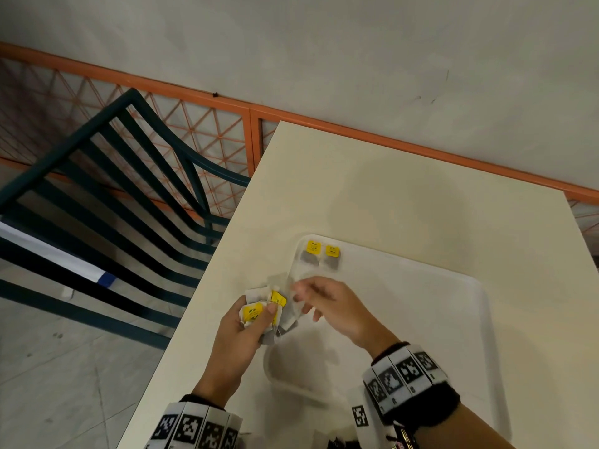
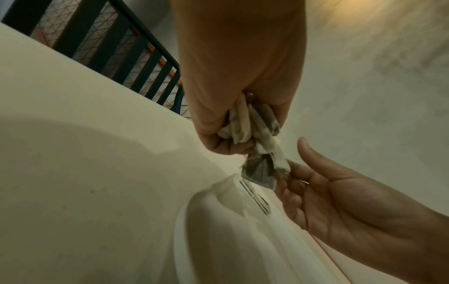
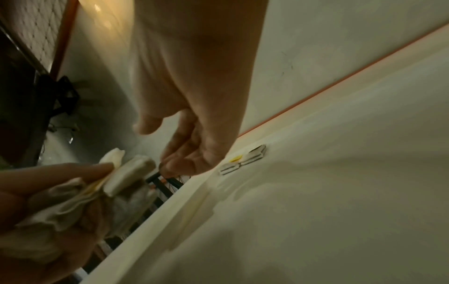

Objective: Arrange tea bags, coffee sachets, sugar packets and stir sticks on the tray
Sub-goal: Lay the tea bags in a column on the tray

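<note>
On the tray point(image 1: 421, 319), two tea bags point(image 1: 321, 255); several more in left grip point(image 1: 246, 322).

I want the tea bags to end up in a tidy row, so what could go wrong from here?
1. The left hand grips a tangled bunch of tea bags; if the right hand pulls one free, strings may snag and drag others out.
2. The bunch hangs near the tray rim, so a loosened bag could drop onto the table instead.
3. The right hand works close to the two placed tea bags and could knock them askew.
</note>
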`<state>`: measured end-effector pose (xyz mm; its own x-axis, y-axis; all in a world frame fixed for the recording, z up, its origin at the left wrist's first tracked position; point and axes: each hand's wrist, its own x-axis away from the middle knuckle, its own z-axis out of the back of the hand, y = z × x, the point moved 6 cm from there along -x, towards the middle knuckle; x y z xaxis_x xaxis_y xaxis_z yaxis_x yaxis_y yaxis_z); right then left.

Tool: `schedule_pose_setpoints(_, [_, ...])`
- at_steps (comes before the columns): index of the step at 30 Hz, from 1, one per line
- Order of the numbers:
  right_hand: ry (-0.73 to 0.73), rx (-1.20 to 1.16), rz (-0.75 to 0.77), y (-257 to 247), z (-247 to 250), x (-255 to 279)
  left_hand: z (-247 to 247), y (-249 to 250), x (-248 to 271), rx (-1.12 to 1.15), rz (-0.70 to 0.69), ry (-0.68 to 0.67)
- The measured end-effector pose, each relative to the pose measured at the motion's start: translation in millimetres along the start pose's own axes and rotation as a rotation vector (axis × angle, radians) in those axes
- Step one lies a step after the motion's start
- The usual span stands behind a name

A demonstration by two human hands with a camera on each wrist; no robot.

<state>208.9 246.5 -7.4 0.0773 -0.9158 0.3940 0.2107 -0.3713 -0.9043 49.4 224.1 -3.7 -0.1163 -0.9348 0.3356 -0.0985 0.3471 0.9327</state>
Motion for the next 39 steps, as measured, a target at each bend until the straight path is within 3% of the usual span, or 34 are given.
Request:
schedule_pose_setpoints(3, [-0.093, -0.049, 0.004, 3.5, -11.9, 10.9, 1.0, -0.3, 1.2, -0.023, 0.000, 0.007])
schedule_pose_setpoints(8, [-0.022, -0.099, -0.016, 9.1, -10.6, 18.1, 1.6, -1.4, 3.2, -0.003, 0.021, -0.009])
schedule_pose_setpoints(12, [0.008, -0.272, -0.067, 13.1, -5.4, 22.1, 8.2, -1.3, 5.1, -0.028, 0.008, 0.019])
schedule_pose_setpoints(14, [0.028, -0.197, -0.058, 13.2, -1.5, 23.4, 11.6, 0.3, 5.0, -0.048, -0.010, 0.029])
schedule_pose_setpoints(18, [0.278, 0.006, 0.008, 15.1, 19.5, 19.3, 21.0, 1.5, 5.0, -0.052, -0.029, 0.078])
schedule_pose_setpoints(20, [0.383, -0.104, -0.020, 20.9, 23.9, 17.7, 24.2, 2.5, 6.1, -0.054, -0.034, 0.105])
schedule_pose_setpoints(23, [0.424, -0.209, -0.130, 37.5, 20.1, 14.7, 25.4, 3.9, 6.7, -0.046, -0.042, 0.119])
schedule_pose_setpoints(26, [0.363, 0.308, -0.130, 43.4, 19.5, 12.8, 27.8, 2.8, 5.8, -0.065, -0.034, 0.126])
schedule_pose_setpoints(29, [0.359, 0.665, 0.088, 31.1, 18.8, 19.3, 34.1, -0.8, 4.8, -0.078, -0.026, 0.156])
schedule_pose_setpoints(35, [0.104, 0.987, 0.424, 26.6, 10.1, 32.4, 37.0, -3.7, 3.9, -0.086, 0.000, 0.181])
schedule_pose_setpoints(39, [-0.036, 1.100, 0.397, 35.8, 6.3, 31.4, 38.3, -0.6, 2.7, -0.049, -0.001, 0.178])
